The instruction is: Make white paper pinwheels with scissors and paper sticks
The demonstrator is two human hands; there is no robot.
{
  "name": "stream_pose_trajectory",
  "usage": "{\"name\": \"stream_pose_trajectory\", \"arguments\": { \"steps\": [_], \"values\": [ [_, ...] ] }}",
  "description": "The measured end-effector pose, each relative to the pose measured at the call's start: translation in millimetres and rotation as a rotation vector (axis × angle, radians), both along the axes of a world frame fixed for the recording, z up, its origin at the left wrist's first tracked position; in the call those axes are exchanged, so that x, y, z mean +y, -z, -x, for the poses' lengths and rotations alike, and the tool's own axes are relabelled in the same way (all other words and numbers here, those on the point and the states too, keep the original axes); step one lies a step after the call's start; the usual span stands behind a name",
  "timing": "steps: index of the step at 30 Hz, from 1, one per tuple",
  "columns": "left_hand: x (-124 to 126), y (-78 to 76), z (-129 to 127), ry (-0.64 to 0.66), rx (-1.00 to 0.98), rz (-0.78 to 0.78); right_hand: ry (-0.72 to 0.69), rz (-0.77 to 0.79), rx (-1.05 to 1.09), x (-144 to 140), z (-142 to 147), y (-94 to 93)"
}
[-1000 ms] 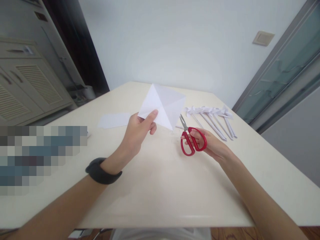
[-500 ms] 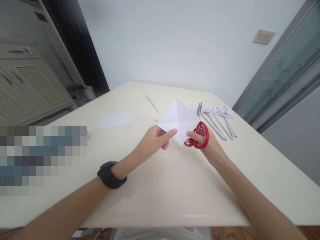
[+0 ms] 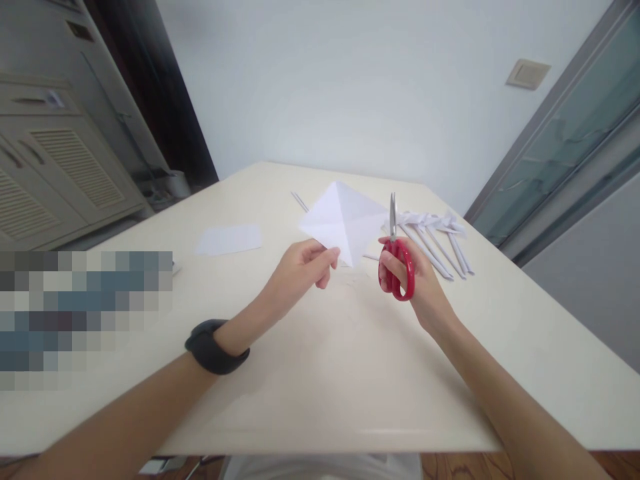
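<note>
1. Paper (image 3: 343, 217), white w/ crossing creases: I have it held up over the table (image 3: 310, 393), just beyond the L hand and mostly btwn both hands, one corner pointing down.
2. L hand (image 3: 306, 265): thumb and fingers pinch the paper at its lower edge; black band (image 3: 215, 348) on that wrist.
3. R hand (image 3: 413, 275): fingers wrapped round the red handles of the scissors (image 3: 393, 232), blades up and nearly together. Blades sit just beside the paper's R corner; I can't tell if they touch.
4. Flat white sheet (image 3: 230, 240): on table, L of the L hand, well apart from it.
5. Thin white sticks (image 3: 299, 200): beyond the L hand, partly behind the paper.
6. Rolled white tubes (image 3: 427, 252), w/ a folded white strip (image 3: 425, 220) across their far ends: beyond and R of the R hand.
</note>
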State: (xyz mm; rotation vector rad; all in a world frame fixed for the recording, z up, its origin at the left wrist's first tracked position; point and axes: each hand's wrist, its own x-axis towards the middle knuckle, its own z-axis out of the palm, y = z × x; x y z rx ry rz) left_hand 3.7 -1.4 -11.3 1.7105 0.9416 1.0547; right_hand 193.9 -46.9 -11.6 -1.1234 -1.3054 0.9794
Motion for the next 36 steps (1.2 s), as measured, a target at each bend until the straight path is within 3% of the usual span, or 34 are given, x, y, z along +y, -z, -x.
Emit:
{"name": "stream_pose_trajectory", "arguments": {
  "steps": [5, 10, 17, 24, 36],
  "values": [
    [4.4, -9.4, 7.4, -0.204, -0.124, -0.072, -0.057, 0.084, -0.047, -4.9, 5.6, -2.8],
    [7.5, -15.6, 11.8, -0.329, -0.227, -0.107, -0.199, 0.17, 0.054, -14.4, 9.8, -5.3],
    [7.6, -16.1, 12.9, -0.334, -0.234, -0.131, -0.321, 0.257, -0.023, -17.8, 11.0, -3.3],
    [2.0, -9.2, 7.8, -0.326, -0.081, -0.159, -0.423, 0.29, -0.003, -14.7, 12.9, -1.1],
    [1.4, -9.5, 10.0, -0.361, -0.059, -0.205, -0.407, 0.328, -0.006, -14.8, 13.0, -0.3]
  ]
}}
